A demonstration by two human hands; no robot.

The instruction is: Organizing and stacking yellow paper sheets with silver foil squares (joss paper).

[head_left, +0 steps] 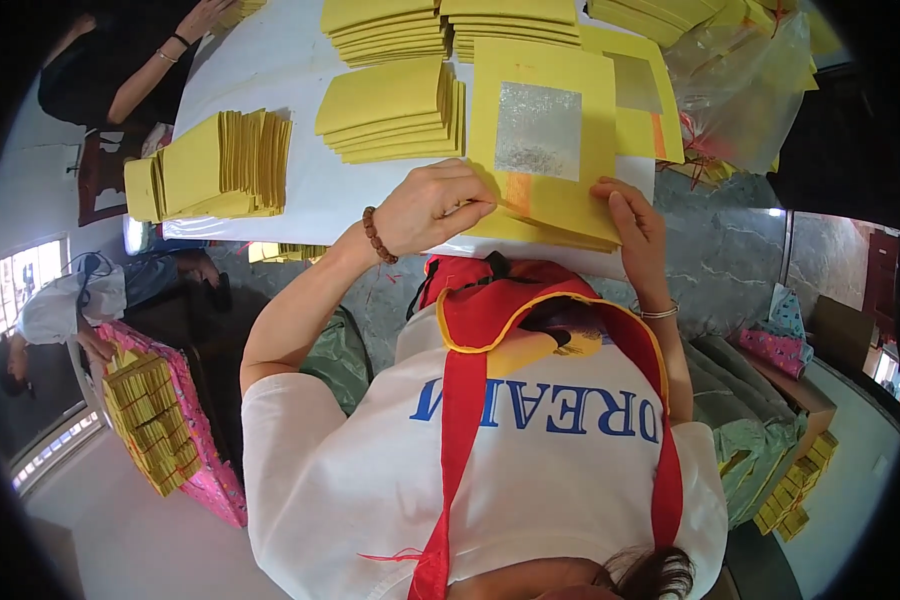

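Observation:
A yellow paper sheet (592, 110) with a silver foil square (538, 130) and an orange smear below it lies in front of me at the table's near edge. My left hand (442, 207) is closed in a pinch at the sheet's lower left corner. At its lower right edge, my right hand (632, 222) grips the paper between thumb and fingers. More yellow paper shows just under the sheet's near edge. Another foil sheet (665, 135) lies partly hidden behind it on the right. A folded yellow paper stack (385, 110) rests left of the sheet.
Further stacks (382, 25) lie along the white table's (310, 200) far side, and a standing row of folded papers (210, 165) is at left. A clear plastic bag (745, 90) sits at right. Two other people, one a black sleeve (80, 80), are at left, near a pink-lined box (205, 460).

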